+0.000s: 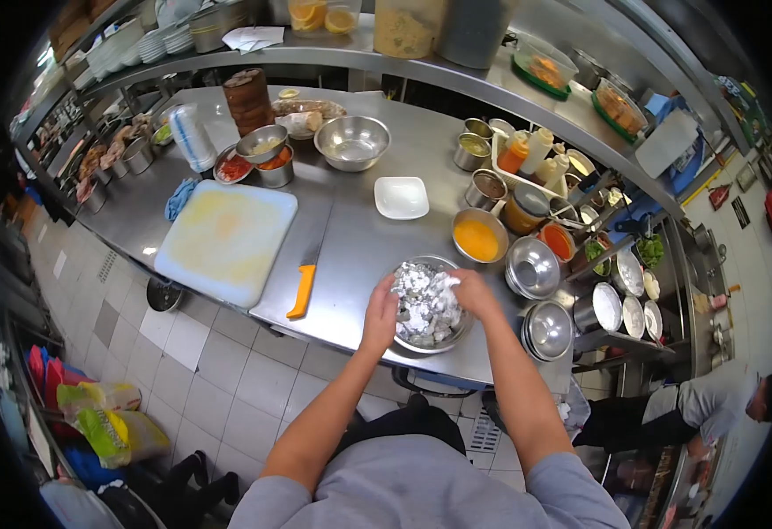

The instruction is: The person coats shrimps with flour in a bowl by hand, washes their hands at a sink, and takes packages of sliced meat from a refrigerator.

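Note:
A metal bowl [427,349] near the front edge of the steel counter holds grey, shiny pieces [425,304] partly covered in white powder. My left hand [380,315] is at the bowl's left rim, its fingertips turned inward and mostly hidden. From the right side, my right hand [474,293] reaches over the rim. Its fingers are bent around powder-coated pieces, and white powder covers the fingertips. Behind the bowl stands a metal bowl of orange-yellow liquid [479,236]. An orange-handled knife [302,289] lies on the counter to the left.
A stained white cutting board [226,238] lies at left, beside a blue cloth [180,200]. A square white dish [401,197] and a metal mixing bowl [352,144] sit farther back. Stacked bowls [550,331] and squeeze bottles [537,150] stand at right. A person [703,410] bends at far right.

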Demonstrator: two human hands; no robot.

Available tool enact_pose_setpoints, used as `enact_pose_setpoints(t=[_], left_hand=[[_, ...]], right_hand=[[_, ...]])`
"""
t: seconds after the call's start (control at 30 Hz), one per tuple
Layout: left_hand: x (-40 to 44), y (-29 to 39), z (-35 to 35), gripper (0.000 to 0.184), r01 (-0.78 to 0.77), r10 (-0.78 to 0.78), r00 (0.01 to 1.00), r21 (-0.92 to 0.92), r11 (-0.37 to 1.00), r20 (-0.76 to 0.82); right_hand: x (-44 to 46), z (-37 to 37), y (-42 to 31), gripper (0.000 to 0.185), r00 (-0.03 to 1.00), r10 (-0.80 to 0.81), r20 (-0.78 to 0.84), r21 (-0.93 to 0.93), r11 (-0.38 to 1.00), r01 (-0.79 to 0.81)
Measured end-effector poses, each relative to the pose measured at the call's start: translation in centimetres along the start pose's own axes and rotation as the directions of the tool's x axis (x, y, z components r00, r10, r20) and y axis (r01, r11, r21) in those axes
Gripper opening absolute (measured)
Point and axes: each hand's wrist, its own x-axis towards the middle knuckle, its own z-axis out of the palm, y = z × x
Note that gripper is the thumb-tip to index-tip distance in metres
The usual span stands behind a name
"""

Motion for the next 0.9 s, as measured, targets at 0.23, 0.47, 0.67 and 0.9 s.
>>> enact_pose_setpoints(t=[0.23,0.47,0.67,0.9], left_hand=[[0.9,1.3,0.2,0.041,0.157,-0.156,0.987,-0.014,0.988,0.031],[3.4,2.4,2.1,0.053,0.573,-0.567,0.818,-0.048,0.818,0.097],[4.4,1.1,3.0,0.053,0.677,-0.656,0.735,-0.126,0.725,0.174],[4.5,1.8,2.1,0.038,0.673,-0.617,0.737,-0.369,0.641,0.274]], right_hand=[[-0.3,-1.1,-3.8,0.050,0.976,0.015,0.218,0.031,0.999,-0.022],[-2.3,2.6,1.7,0.101,0.938,0.117,0.325,-0.080,0.992,-0.096],[-2.1,5.5,0.3,0.110,0.957,0.174,0.232,-0.146,0.979,-0.142],[-0.2,4.1,1.2,0.064,0.945,-0.114,0.307,0.258,0.966,0.033]])
